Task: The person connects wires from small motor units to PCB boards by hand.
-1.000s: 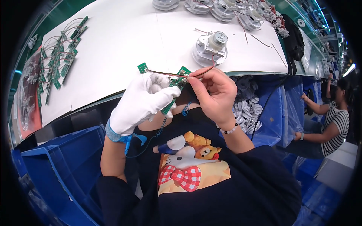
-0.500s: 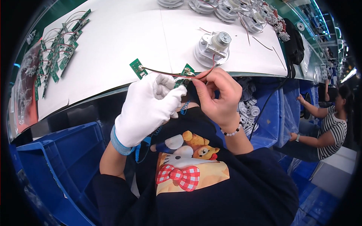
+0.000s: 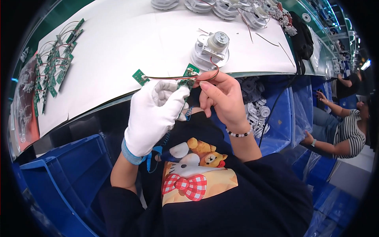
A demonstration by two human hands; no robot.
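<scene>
My left hand [image 3: 148, 114], in a white glove with a blue cuff, pinches a green circuit board [image 3: 192, 70] just off the table's front edge. Dark and red wires [image 3: 167, 78] run from it to a smaller green board [image 3: 139, 76] hanging beyond the gloved fingers. Bare but for a bead bracelet, my right hand [image 3: 226, 98] has its thumb and forefinger closed on the motor's wires beside the board's edge; the wire ends are hidden. These wires lead up to a white motor assembly [image 3: 209, 53] with a metal motor on top, standing on the table.
A pile of wired green boards [image 3: 55, 69] lies at the table's left. More white motor assemblies [image 3: 225, 8] line the back, near loose wires [image 3: 267, 39] and a black bag [image 3: 302, 43]. Blue bins [image 3: 67, 170] stand below; another holds white parts [image 3: 256, 114]. A person [image 3: 349, 130] sits at right.
My right thumb and fingers have shifted at the board's edge, and the board shows more clearly. The whole view has moved slightly, so the table things appear farther left.
</scene>
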